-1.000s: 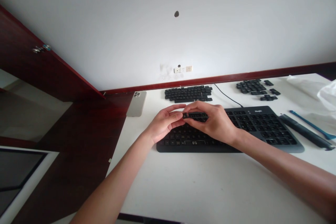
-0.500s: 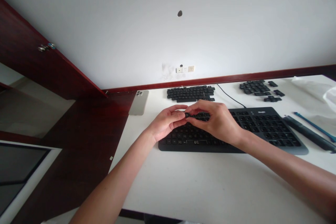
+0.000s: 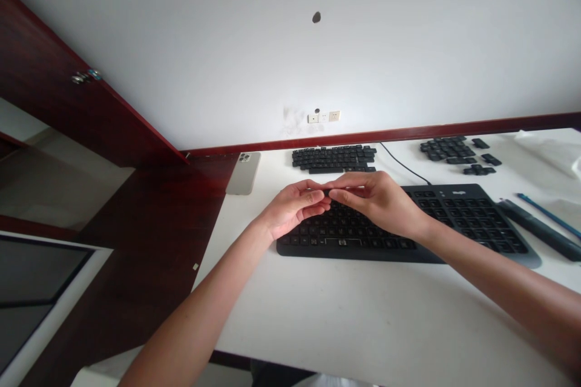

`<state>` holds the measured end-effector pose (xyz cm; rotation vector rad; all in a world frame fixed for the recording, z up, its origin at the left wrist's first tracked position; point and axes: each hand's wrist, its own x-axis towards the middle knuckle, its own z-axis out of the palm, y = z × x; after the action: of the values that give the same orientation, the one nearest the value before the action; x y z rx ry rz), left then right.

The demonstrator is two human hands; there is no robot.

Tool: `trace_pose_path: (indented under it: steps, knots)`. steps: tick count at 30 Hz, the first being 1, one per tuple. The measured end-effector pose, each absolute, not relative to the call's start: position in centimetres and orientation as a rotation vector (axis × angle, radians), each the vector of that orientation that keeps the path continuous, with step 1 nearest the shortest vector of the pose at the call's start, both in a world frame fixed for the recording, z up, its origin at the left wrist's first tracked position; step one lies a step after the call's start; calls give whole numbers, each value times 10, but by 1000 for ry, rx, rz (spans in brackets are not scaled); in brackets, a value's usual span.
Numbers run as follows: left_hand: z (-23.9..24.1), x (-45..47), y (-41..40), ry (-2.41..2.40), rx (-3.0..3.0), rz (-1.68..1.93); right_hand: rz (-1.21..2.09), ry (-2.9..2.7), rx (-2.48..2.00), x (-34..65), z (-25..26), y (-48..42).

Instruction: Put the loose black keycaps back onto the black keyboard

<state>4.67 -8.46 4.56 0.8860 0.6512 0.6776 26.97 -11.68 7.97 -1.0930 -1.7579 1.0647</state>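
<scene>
Between the fingertips of both hands is a small black keycap, mostly covered by the fingers. My left hand pinches it from the left, thumb on the near side. From the right, my right hand grips it between thumb and forefinger. Both hands hover over the left half of a black keyboard, whose keycaps are off, leaving the bare key sockets showing. Loose black keycaps lie grouped in rows behind the keyboard, and another group of keycaps lies at the back right.
A phone lies face down at the table's left edge. Right of the keyboard are a dark long tool and a blue stick. White plastic wrapping is at the back right. A cable runs behind the keyboard toward the wall.
Both hands have turned slightly, and the right fingers have closed in, hiding more of the keycap. The whole view has shifted a little.
</scene>
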Motion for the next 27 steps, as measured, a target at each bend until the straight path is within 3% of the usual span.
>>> trace_pose_path:
  steps: [7, 12, 20, 27]
  knots:
    - [48, 47, -86, 685, 956, 683, 1060, -1739, -1089, 270, 81, -118]
    - [47, 42, -79, 704, 1223, 710, 776, -1928, -1104, 269, 81, -124]
    - [22, 21, -47, 1114, 1656, 1290, 613, -2221, -945, 247, 55, -147]
    - [11, 25, -49, 1275, 1845, 1253, 595, -2349, -857, 239, 47, -155]
